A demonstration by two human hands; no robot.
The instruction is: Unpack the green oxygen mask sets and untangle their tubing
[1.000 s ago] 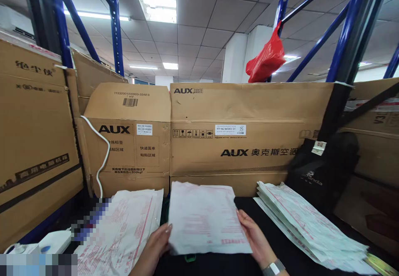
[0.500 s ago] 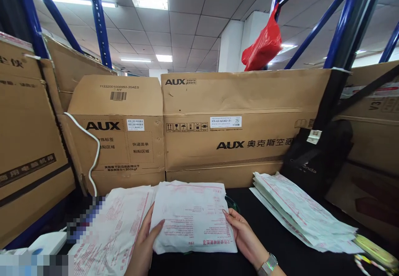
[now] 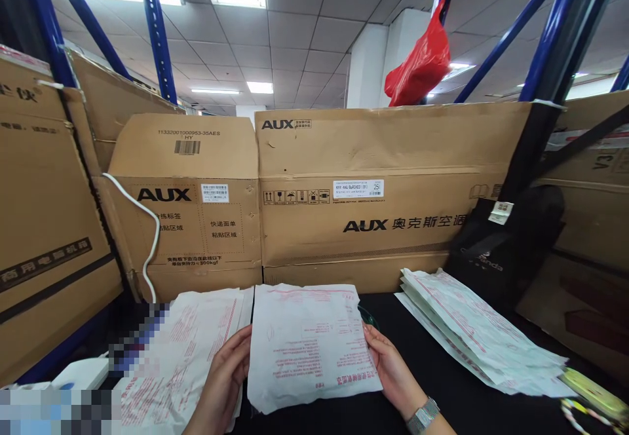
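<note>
A white packet with red print (image 3: 314, 346) is held up in front of me, its printed face toward me and the lettering at its lower edge upside down. My left hand (image 3: 227, 369) grips its left edge, with the fingertips hidden behind it. On the opposite edge, my right hand (image 3: 393, 368), with a silver watch (image 3: 423, 415) at the wrist, has its fingers closed on the packet. Similar packets (image 3: 184, 350) lie just left of my left hand. Behind the held packet, part of a dark green rounded object (image 3: 369, 318) shows.
A stack of white packets (image 3: 479, 337) lies to the right, beside a yellow object (image 3: 592, 392) with a beaded strap. Cardboard panels (image 3: 339, 238) wall off the back of the black table surface (image 3: 289, 422). A white cable (image 3: 147, 222) hangs at left, above a white device (image 3: 81, 375).
My left thumb has left the packet's front face, and that hand now holds the edge. The packet's lower left corner has dropped slightly. My right hand has shifted a little.
</note>
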